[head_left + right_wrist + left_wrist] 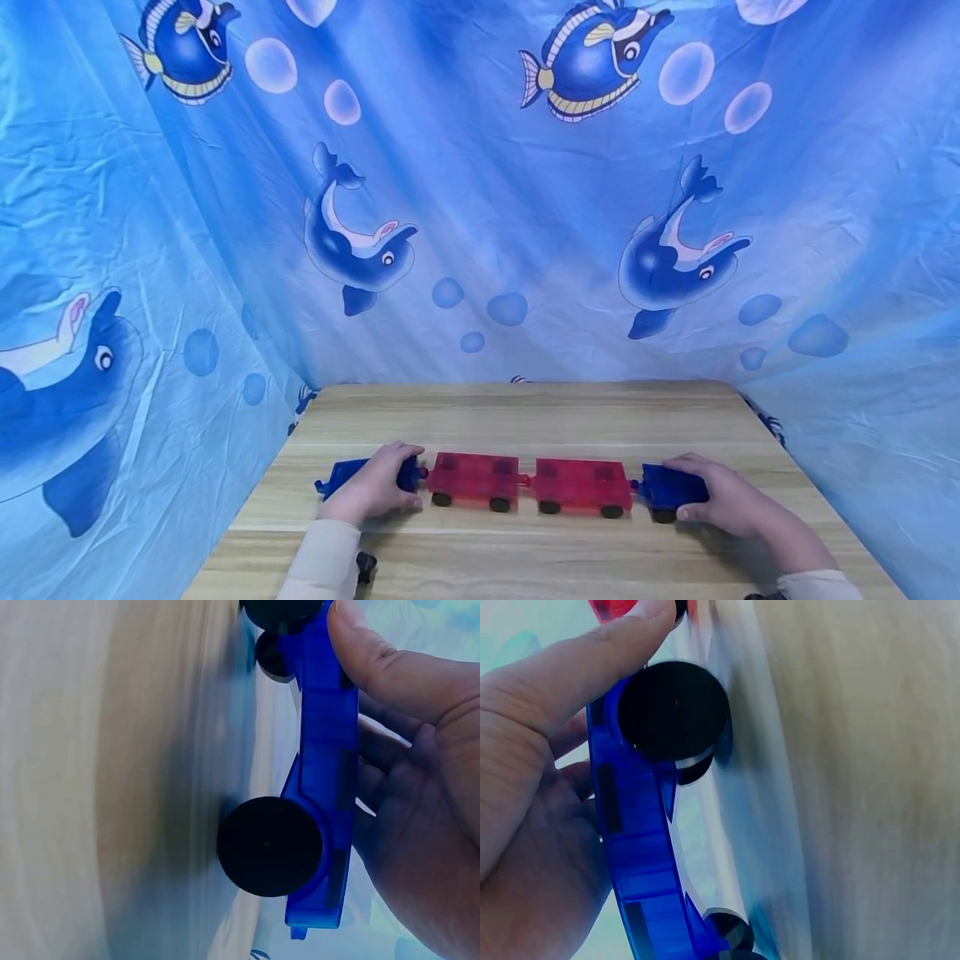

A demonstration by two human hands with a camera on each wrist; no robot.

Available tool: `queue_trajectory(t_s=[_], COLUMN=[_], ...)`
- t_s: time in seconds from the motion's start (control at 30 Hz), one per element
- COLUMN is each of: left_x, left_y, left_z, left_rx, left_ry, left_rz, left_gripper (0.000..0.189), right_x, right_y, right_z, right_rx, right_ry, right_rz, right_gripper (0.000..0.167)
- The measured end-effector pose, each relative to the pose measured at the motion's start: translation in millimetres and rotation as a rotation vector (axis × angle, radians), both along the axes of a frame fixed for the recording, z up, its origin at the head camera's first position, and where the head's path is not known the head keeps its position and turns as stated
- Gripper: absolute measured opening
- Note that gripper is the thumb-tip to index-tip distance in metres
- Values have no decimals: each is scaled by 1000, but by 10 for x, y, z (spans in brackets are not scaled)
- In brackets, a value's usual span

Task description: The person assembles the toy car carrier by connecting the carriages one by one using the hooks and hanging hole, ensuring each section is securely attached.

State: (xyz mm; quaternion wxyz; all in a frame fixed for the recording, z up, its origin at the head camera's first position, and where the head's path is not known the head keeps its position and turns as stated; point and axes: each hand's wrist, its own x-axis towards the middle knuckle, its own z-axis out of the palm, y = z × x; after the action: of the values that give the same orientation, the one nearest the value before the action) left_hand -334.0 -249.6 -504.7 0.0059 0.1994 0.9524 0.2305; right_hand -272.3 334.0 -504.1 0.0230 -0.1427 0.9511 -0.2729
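Four toy train cars stand in a row, seemingly joined by small couplings. At the left end my left hand [382,483] grips a translucent blue train car [343,477], thumb on its near side and fingers over the far side. That car's side and black wheels [673,711] show large in the left wrist view. My right hand [722,493] holds the blue train car at the right end [667,487] the same way; its wheel [270,846] shows in the right wrist view. Between them are two red train cars, one on the left [474,479] and one on the right [581,483], untouched.
The cars stand on a light wood-grain table [525,417]. Blue cloth [487,208] printed with dolphins, fish and bubbles hangs behind the table and along both sides. A small black object [366,567] shows beside my left sleeve.
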Motion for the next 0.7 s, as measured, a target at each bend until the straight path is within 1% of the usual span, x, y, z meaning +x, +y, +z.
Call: queue_trajectory(t_s=[0.17,0.27,0.33,0.5,0.67,0.7], left_x=[25,42,56,75,73,71], left_y=[-21,-14,-8,-3,5,6], left_z=[7,17,23,15,19,17], left_rx=[27,39,42,38,44,46], left_ry=[-43,-60,-65,-56,-39,-37], left_rz=[17,22,23,25,15,14], left_gripper=[86,86,85,85,87,89], right_x=[1,-5,-10,-13,-7,-3], right_y=[31,43,54,60,65,63], right_z=[5,-2,-4,-15,-27,-26], right_rx=[-1,-3,-2,-7,-7,-10], right_ry=[4,-13,-19,-21,5,9], right_rz=[5,-22,-23,-11,4,-4], right_gripper=[79,79,80,80,80,80])
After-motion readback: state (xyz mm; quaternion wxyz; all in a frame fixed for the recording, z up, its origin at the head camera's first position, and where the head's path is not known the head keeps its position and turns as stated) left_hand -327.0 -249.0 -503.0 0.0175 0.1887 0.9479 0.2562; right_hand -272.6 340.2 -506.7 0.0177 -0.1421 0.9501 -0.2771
